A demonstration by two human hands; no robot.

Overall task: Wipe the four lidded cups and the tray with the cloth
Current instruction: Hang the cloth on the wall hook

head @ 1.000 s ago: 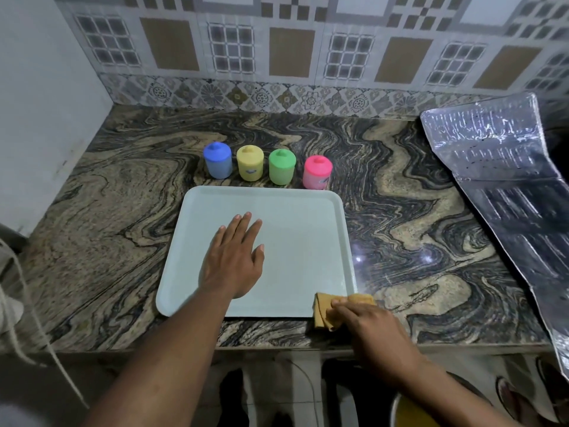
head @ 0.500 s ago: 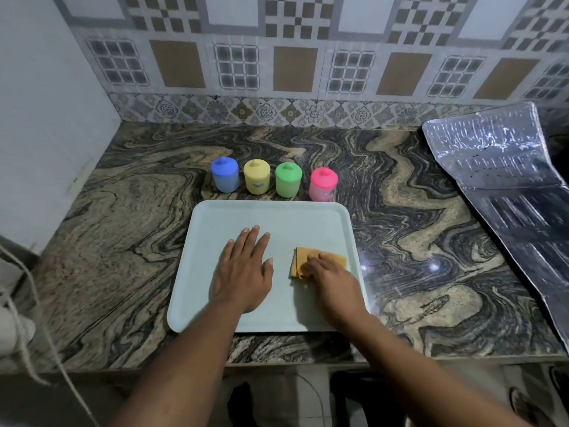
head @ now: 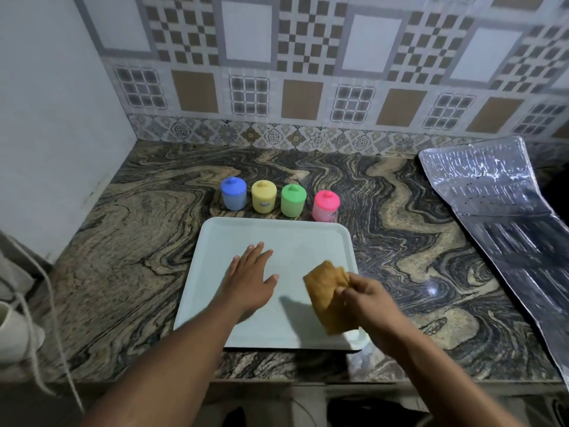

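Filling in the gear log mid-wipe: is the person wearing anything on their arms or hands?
No. The left hand and the right hand are bare: no gloves, no rings visible. The left forearm and right forearm are uncovered to the frame's edge, with no sleeves, watch or bracelet in view.

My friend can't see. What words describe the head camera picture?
A left hand rests flat on a pale tray while the right hand holds a tan cloth over it. Four lidded cups, blue, yellow, green and pink, stand behind the tray on a marbled counter.
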